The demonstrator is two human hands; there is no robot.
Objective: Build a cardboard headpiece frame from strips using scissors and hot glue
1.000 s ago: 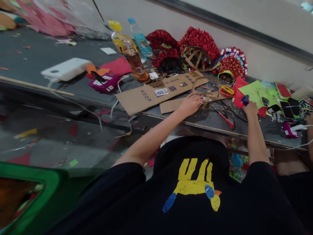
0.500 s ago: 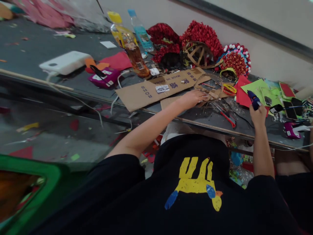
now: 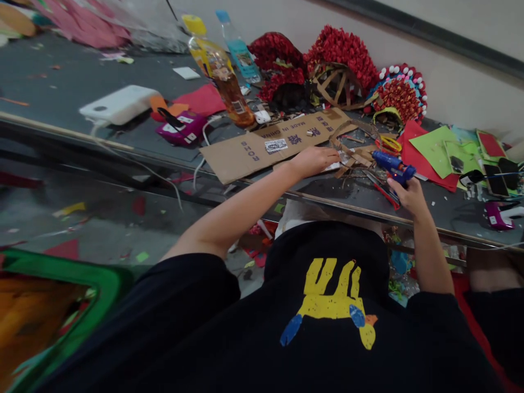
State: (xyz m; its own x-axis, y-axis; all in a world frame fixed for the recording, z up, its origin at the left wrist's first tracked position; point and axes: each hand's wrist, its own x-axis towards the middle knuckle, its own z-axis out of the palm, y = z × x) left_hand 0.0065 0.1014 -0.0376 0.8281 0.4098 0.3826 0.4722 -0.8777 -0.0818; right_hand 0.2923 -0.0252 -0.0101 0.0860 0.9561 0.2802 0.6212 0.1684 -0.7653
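Note:
My right hand (image 3: 410,197) grips a blue hot glue gun (image 3: 393,165), its nozzle pointing left over the table. To its left, my left hand (image 3: 316,160) has its fingers closed at the left edge of a loose frame of brown cardboard strips (image 3: 360,157); the fingertips are partly hidden. A small whitish piece (image 3: 334,166) shows by those fingers. Behind my left hand lies a long printed cardboard sheet (image 3: 256,148). A red utility knife (image 3: 387,195) rests below the glue gun, and a yellow-handled tool (image 3: 391,144) lies behind it.
Red ruffled headpieces (image 3: 341,52) line the wall beside two bottles (image 3: 225,82). At left are a white power bank (image 3: 118,103) and a purple box (image 3: 182,128). Red and green paper (image 3: 434,147) lies to the right. A green-rimmed bin (image 3: 98,278) stands at lower left.
My right hand has brought the glue gun leftward, close to the cardboard frame. My left hand has shifted slightly left, staying at the frame's edge. The view has moved a little.

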